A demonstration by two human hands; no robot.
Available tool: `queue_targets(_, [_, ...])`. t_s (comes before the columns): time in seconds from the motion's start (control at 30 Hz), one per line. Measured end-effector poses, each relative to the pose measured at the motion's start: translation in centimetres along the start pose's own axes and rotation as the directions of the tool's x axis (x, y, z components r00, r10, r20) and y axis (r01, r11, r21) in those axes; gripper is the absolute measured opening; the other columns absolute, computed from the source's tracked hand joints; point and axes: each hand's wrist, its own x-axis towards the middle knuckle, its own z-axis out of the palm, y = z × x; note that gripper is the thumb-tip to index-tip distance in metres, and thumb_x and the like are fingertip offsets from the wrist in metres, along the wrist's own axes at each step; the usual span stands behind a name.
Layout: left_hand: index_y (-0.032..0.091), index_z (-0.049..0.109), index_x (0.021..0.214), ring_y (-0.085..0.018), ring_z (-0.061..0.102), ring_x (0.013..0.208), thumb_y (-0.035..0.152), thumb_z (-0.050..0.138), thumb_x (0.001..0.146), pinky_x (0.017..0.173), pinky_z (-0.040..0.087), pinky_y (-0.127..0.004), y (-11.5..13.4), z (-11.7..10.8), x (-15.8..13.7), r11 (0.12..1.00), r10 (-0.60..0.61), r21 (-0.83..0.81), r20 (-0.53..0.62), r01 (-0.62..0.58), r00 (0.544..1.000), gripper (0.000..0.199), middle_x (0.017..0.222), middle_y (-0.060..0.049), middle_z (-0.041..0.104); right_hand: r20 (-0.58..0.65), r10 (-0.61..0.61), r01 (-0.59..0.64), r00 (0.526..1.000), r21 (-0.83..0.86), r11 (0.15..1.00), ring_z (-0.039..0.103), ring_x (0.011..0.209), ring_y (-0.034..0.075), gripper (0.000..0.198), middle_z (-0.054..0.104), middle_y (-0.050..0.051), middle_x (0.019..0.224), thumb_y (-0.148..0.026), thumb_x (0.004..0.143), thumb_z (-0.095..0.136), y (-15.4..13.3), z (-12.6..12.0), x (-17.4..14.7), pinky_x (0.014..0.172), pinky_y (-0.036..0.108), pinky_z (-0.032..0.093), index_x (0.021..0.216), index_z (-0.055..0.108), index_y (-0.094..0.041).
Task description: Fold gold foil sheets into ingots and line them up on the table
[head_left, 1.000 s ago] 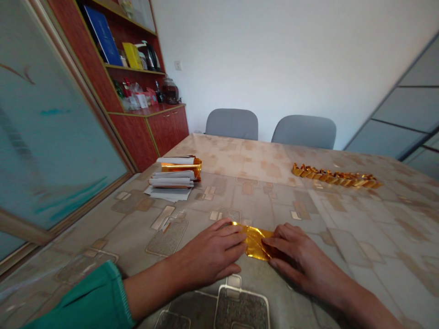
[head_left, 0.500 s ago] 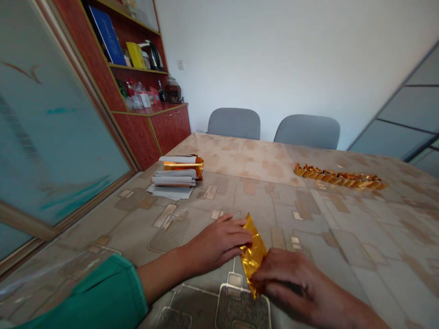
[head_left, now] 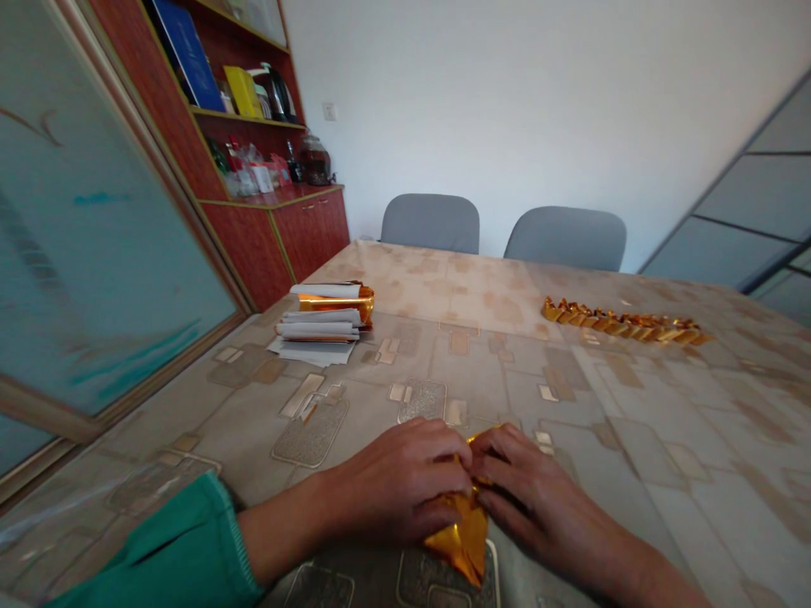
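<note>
A folded piece of shiny gold foil paper (head_left: 467, 540) is between my two hands, low over the patterned tablecloth. My left hand (head_left: 409, 473) has its fingers bent over the left and upper part of the foil, gripping it. From the other side my right hand (head_left: 523, 481) pinches its upper right edge, the fingertips close to those of the left. The lower end of the foil tapers to a point toward me. Part of the sheet is hidden under my fingers.
Stacked grey-backed gold foil sheets (head_left: 323, 325) lie at the left of the table (head_left: 431, 279). A row of folded gold foil pieces (head_left: 624, 323) lies at the right. Two grey chairs (head_left: 431, 221) stand behind, near a red-brown cabinet (head_left: 285, 236).
My right hand has moved up and away along the foil, close to my left fingers. The foil has turned and opened wider at its near end. Both hands are now gripping it.
</note>
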Motion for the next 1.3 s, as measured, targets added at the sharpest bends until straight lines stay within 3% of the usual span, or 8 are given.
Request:
queue_targets(0.13, [0.021,0.063,0.096,-0.019,0.061,0.100,0.046,0.071,0.087,0.080,0.044,-0.032,0.8,-0.6,-0.2,0.998,0.069,0.004,0.126,-0.070,0.990,0.027,0.107,-0.002,0.067,-0.057,0.037,-0.039,0.998,-0.031,0.999,0.054,0.106,0.022,0.017,0.062,0.006,0.110,-0.019,0.102,0.050,0.2,0.2,0.2,0.093,0.039,0.047,0.111,0.064,-0.023])
queue_targets(0.27, [0.021,0.063,0.093,-0.017,0.059,0.086,0.026,0.059,0.096,0.071,0.041,-0.030,1.0,-0.1,-0.4,0.987,0.049,0.147,0.071,-0.059,0.996,0.007,0.096,-0.001,0.068,-0.062,0.057,-0.061,0.996,-0.060,0.996,0.054,0.104,0.023,0.014,0.062,0.007,0.110,-0.019,0.101,0.053,-0.2,0.2,0.2,0.092,0.039,0.048,0.110,0.064,-0.021])
queue_targets(0.37, [0.019,0.062,0.090,-0.016,0.059,0.081,0.014,0.052,0.095,0.070,0.042,-0.029,0.9,0.4,-0.8,0.987,0.028,0.155,0.028,-0.032,0.999,0.012,0.092,-0.002,0.069,-0.017,0.063,-0.064,0.998,-0.060,0.996,0.054,0.105,0.023,0.016,0.062,0.006,0.111,-0.020,0.098,0.058,-0.6,-0.3,0.0,0.092,0.039,0.049,0.113,0.061,-0.023])
queue_targets(0.53, [0.018,0.061,0.088,-0.015,0.059,0.074,0.015,0.052,0.091,0.068,0.042,-0.026,0.5,0.3,-1.2,0.969,-0.227,-0.113,-0.072,0.218,0.971,0.010,0.082,-0.001,0.066,0.000,0.030,-0.030,1.000,-0.081,0.996,0.051,0.116,0.026,0.047,0.056,0.005,0.127,-0.016,0.082,0.073,-0.8,-0.8,-0.4,0.098,0.042,0.047,0.124,0.056,-0.027])
queue_targets(0.7, [0.019,0.052,0.080,-0.011,0.048,0.058,0.016,0.051,0.088,0.056,0.033,-0.023,0.5,-0.1,-1.0,0.855,-0.463,-0.297,-0.069,0.425,0.884,0.009,0.066,0.004,0.053,-0.054,-0.004,-0.001,0.999,-0.102,0.995,0.053,0.110,0.024,0.040,0.059,0.006,0.120,-0.008,0.089,0.059,-0.2,0.1,-0.2,0.093,0.041,0.048,0.125,0.054,-0.026])
queue_targets(0.83, [0.020,0.056,0.088,-0.015,0.055,0.073,0.027,0.059,0.089,0.066,0.038,-0.025,0.9,-0.5,-1.1,0.897,-0.387,-0.226,0.017,0.380,0.922,0.008,0.082,0.000,0.062,-0.125,-0.007,-0.010,0.992,-0.135,0.991,0.055,0.095,0.024,0.012,0.063,0.006,0.104,-0.011,0.094,0.058,0.2,0.9,0.2,0.081,0.039,0.049,0.101,0.058,-0.021])
queue_targets(0.97, [0.021,0.056,0.097,-0.021,0.057,0.085,0.046,0.080,0.073,0.072,0.042,-0.029,1.5,-0.7,-1.4,0.952,-0.269,-0.116,0.134,0.285,0.954,0.042,0.099,-0.003,0.064,-0.148,-0.033,0.010,0.988,-0.155,0.988,0.055,0.092,0.023,0.011,0.063,0.005,0.100,-0.011,0.092,0.060,-0.3,1.1,0.1,0.078,0.037,0.047,0.090,0.058,-0.021])
queue_targets(1.3, [0.017,0.057,0.093,-0.020,0.054,0.088,0.008,0.056,0.079,0.074,0.045,-0.030,2.2,0.9,-2.1,0.966,-0.260,-0.006,-0.035,0.260,0.965,0.017,0.099,-0.006,0.062,-0.114,-0.020,-0.001,0.993,-0.180,0.984,0.053,0.094,0.025,0.010,0.062,0.004,0.101,-0.016,0.092,0.064,-0.6,1.5,0.1,0.079,0.040,0.045,0.092,0.063,-0.025])
